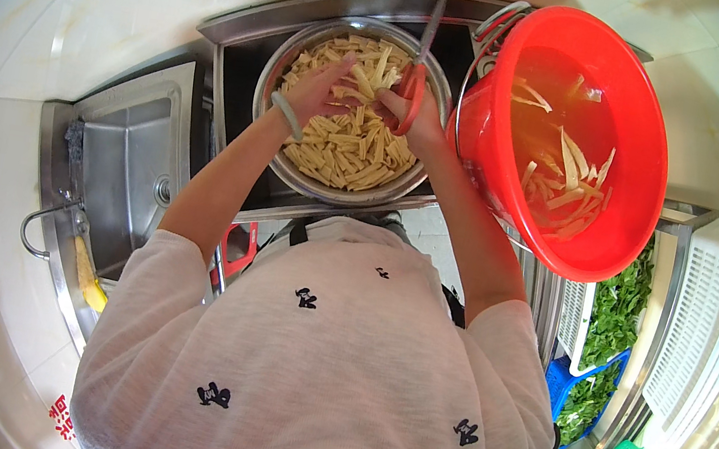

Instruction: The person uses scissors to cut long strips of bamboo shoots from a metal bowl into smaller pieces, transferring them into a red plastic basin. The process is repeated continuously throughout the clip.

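Note:
A round stainless steel basin [266,102] holds a heap of cut pale-yellow strips, probably bean curd sticks [349,158]. My left hand [319,93], with a pale band at the wrist, reaches into the heap with its fingers partly spread. Whether it grips any strips is unclear. Scissors with red handles [413,91] are in my right hand [425,121], blades toward the far rim. Thumb and fingers of that hand also touch longer strips [379,74] between my hands. Right of the basin, a tilted red bucket [646,130] contains yellowish liquid and larger floating pieces [572,167].
A stainless sink [122,170] lies to the left, with a tap [38,228] at its outer side. Leafy greens [615,317] fill baskets at right, one a blue basket [560,390]. White perforated crates [706,325] stand beyond. The bucket's wire handle [465,92] faces the basin.

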### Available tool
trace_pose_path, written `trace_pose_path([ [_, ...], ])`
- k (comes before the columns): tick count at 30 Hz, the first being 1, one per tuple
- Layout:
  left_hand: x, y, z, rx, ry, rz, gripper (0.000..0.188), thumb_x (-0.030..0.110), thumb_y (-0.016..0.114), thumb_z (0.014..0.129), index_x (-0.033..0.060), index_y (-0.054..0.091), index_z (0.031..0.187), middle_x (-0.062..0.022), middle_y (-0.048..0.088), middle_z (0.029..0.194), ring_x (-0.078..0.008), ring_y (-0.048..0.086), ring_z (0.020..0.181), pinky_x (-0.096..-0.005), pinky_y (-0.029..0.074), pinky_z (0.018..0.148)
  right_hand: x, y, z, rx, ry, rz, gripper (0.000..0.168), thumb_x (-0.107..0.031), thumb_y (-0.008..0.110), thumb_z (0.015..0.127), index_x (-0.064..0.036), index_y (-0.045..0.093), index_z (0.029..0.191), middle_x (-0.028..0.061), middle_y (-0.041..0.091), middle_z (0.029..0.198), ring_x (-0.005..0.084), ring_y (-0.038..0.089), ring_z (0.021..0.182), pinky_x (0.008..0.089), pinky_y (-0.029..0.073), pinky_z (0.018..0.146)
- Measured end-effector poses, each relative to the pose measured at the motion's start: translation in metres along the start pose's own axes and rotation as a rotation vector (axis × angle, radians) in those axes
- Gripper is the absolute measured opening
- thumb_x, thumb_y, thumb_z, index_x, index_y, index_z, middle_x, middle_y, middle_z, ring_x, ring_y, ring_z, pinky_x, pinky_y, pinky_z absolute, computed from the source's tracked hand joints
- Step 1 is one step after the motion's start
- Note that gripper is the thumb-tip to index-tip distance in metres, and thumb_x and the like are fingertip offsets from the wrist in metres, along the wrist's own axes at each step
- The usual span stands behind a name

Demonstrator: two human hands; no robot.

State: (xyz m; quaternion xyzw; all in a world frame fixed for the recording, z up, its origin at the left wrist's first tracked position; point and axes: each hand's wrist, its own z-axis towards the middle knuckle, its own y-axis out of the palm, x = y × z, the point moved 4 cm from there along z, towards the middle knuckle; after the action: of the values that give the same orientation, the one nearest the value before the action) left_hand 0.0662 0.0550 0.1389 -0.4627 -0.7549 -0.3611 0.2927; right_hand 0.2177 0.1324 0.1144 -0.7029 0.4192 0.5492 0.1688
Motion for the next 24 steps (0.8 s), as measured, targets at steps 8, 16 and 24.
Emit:
trace_pose_path([
  [8, -0.008, -0.012, 0.013, 0.023, 0.115, 0.185, 0.021, 0.025, 0.061, 0.09, 0.0099, 0.056, 0.105, -0.0013, 0.062, 0.097, -0.0113, 0.061, 0.09, -0.0247, 0.05, 0.078, -0.009, 0.009, -0.009, 0.005, -0.074, 0.064, 0.024, -0.007, 0.066, 0.082, -0.002, 0.052, 0.101, 0.0051, 0.062, 0.083, 0.0141, 0.064, 0.069, 0.0224, 0.049, 0.053],
  [16, -0.001, -0.026, 0.008, -0.006, 0.324, -0.252, 0.016, 0.021, 0.053, 0.095, 0.0112, 0.05, 0.107, -0.0023, 0.064, 0.101, -0.0118, 0.061, 0.093, -0.0254, 0.052, 0.078, -0.037, 0.003, -0.02, -0.03, -0.194, 0.009, 0.031, -0.005, 0.061, 0.083, -0.002, 0.05, 0.113, 0.0069, 0.064, 0.097, 0.0142, 0.064, 0.082, 0.0247, 0.055, 0.064],
  [24, -0.007, -0.024, 0.003, -0.119, 0.067, -0.002, 0.02, 0.024, 0.063, 0.089, 0.0128, 0.06, 0.105, 0.003, 0.063, 0.092, -0.0057, 0.059, 0.078, -0.0232, 0.051, 0.066, -0.034, 0.003, -0.017, -0.078, -0.094, -0.176, 0.028, -0.01, 0.068, 0.082, -0.004, 0.054, 0.105, 0.0024, 0.062, 0.089, 0.0093, 0.06, 0.076, 0.0235, 0.052, 0.061],
])
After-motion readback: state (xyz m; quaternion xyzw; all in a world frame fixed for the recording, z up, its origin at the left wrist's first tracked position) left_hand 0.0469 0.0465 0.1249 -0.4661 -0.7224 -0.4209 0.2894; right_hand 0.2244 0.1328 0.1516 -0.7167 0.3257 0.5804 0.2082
